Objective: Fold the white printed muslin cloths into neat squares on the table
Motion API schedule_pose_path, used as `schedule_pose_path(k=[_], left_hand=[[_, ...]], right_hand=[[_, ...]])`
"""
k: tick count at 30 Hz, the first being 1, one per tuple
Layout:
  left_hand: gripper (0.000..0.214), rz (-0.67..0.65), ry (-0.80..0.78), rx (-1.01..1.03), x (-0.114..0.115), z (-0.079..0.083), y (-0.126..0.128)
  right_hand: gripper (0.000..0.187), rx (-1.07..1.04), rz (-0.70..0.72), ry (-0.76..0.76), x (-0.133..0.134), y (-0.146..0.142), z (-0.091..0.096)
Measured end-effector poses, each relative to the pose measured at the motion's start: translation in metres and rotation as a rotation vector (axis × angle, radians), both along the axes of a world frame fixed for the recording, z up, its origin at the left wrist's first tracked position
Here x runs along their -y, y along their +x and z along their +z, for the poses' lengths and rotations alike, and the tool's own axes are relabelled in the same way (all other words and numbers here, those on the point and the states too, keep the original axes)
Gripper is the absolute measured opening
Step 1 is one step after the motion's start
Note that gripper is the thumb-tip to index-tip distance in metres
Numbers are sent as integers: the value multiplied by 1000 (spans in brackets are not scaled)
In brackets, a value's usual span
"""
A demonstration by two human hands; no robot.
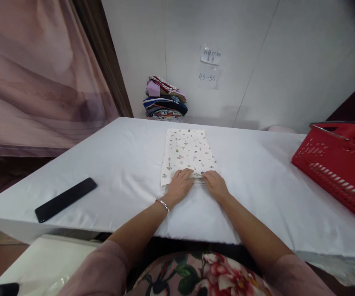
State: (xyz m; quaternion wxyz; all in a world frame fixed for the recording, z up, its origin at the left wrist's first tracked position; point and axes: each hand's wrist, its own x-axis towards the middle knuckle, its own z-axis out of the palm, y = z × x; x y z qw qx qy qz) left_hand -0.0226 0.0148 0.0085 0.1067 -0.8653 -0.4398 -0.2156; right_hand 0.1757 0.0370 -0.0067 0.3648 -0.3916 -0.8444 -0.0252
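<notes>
A white cloth (pixel 188 150) with small scattered prints lies folded into a rough rectangle on the white-covered table (pixel 251 168). At its near edge, my left hand (pixel 180 186) has its fingers on top and the thumb side against the folded layers. My right hand (pixel 216 185) grips the same edge a little to the right, its fingers closed over the corner. Between the two hands, several stacked layers of the cloth show at the edge. What lies under my fingers is hidden.
A long flat black object (pixel 66 200) lies at the table's left. On the right stands a red plastic basket (pixel 334 168) with a metal handle. Folded clothes (pixel 165 102) are piled behind the table by the wall, below paper notes (pixel 210 56). A pink curtain (pixel 47 74) hangs left.
</notes>
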Motion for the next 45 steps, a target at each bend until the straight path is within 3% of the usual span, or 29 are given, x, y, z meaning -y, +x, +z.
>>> schedule_pose_path(k=[13, 20, 32, 45], left_hand=[[28, -9, -7, -42, -11, -7, 3], [26, -72, 1, -41, -5, 0, 3], [26, -22, -56, 108, -7, -3, 2], [8, -77, -42, 161, 1, 5, -3]], right_hand=[[24, -18, 11, -11, 0, 0, -2], [24, -49, -4, -17, -1, 2, 1], [33, 79, 111, -141, 8, 4, -1], [23, 60, 39, -94, 1, 4, -7]])
